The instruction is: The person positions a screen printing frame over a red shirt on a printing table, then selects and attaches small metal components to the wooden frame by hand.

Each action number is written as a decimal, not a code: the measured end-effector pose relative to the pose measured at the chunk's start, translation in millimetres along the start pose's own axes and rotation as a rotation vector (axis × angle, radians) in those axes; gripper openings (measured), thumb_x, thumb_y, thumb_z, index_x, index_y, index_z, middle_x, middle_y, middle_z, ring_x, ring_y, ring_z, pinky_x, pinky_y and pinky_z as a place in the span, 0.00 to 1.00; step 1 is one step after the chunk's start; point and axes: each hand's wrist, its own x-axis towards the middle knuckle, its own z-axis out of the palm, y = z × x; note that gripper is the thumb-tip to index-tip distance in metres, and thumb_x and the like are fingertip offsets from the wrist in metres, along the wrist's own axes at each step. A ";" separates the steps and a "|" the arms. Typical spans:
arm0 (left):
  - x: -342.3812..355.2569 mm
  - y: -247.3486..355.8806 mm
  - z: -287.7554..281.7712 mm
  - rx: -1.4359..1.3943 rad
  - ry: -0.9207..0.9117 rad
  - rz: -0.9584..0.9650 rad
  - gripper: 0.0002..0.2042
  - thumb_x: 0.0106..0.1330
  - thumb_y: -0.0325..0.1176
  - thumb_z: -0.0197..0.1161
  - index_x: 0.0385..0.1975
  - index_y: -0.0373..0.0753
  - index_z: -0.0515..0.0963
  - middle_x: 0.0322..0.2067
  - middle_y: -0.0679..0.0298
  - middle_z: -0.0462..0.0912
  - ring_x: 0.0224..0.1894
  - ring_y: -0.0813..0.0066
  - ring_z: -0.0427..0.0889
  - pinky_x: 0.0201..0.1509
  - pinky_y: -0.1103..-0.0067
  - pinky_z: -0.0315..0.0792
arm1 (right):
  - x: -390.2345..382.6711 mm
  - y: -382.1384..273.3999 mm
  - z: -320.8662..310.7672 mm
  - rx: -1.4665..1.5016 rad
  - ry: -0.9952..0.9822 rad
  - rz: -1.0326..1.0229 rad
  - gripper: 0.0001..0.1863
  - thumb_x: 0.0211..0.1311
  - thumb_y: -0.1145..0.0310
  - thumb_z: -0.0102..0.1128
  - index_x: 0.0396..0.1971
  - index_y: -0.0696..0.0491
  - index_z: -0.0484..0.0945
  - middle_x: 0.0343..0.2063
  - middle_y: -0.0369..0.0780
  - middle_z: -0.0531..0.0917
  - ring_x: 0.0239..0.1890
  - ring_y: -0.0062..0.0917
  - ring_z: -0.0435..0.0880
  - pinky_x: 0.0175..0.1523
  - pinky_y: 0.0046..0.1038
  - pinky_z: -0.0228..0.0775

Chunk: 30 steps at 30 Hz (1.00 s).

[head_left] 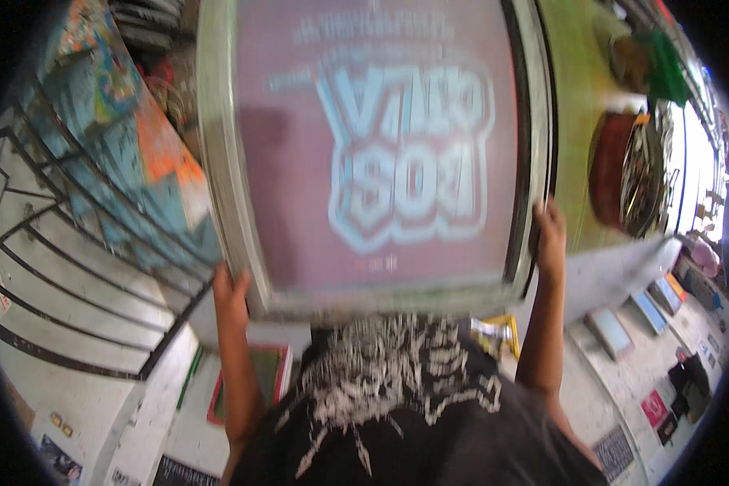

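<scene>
A large screen-printing frame is held up in front of my body, with a pale metal border around a purplish mesh. Light blue block lettering shows on the mesh, blurred and upside down. My left hand grips the frame's left edge near its lower corner, fingers partly hidden by the border. On the opposite side, my right hand is closed around the right edge, a little higher up. A dark strip runs along the inside of that right edge.
Curved black metal bars stand at the left, before paint-stained blue and orange sheets. A green surface at the right carries a reddish-brown round container. Behind me are a red-edged frame and small panels.
</scene>
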 end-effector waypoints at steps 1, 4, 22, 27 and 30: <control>0.6 -0.4 0.8 -0.013 0.017 -0.008 0.26 0.67 0.31 0.56 0.63 0.28 0.60 0.56 0.53 0.71 0.56 0.65 0.71 0.63 0.72 0.62 | 0.5 -6.9 0.7 0.055 -0.059 0.039 0.15 0.67 0.62 0.55 0.43 0.59 0.75 0.29 0.28 0.72 0.31 0.11 0.66 0.36 0.16 0.59; 2.7 0.5 3.5 -0.270 -0.052 0.028 0.23 0.66 0.27 0.57 0.60 0.27 0.64 0.52 0.56 0.75 0.52 0.71 0.74 0.60 0.76 0.64 | 4.3 2.5 1.1 0.124 -0.034 0.003 0.16 0.68 0.60 0.54 0.42 0.59 0.76 0.29 0.30 0.75 0.30 0.11 0.69 0.36 0.16 0.60; 6.1 -2.0 4.3 -0.334 -0.143 0.145 0.22 0.67 0.31 0.58 0.58 0.29 0.66 0.49 0.60 0.77 0.49 0.75 0.75 0.57 0.79 0.66 | -0.2 -1.0 7.8 0.139 -0.036 -0.057 0.16 0.68 0.58 0.54 0.38 0.58 0.77 0.28 0.30 0.77 0.28 0.11 0.70 0.34 0.17 0.62; 1.0 1.6 5.8 -0.251 -0.108 0.188 0.24 0.67 0.31 0.59 0.60 0.29 0.64 0.51 0.58 0.76 0.51 0.74 0.74 0.58 0.78 0.66 | 3.3 3.1 -1.3 -0.027 -0.070 -0.125 0.19 0.67 0.58 0.55 0.42 0.62 0.76 0.32 0.34 0.78 0.35 0.16 0.73 0.40 0.21 0.65; 1.9 -0.1 5.2 -0.069 0.039 0.338 0.29 0.65 0.35 0.62 0.63 0.31 0.59 0.57 0.52 0.69 0.58 0.64 0.70 0.63 0.73 0.63 | -4.7 -3.9 6.0 -0.118 0.032 -0.222 0.21 0.66 0.60 0.56 0.49 0.64 0.73 0.39 0.41 0.79 0.43 0.23 0.75 0.48 0.26 0.67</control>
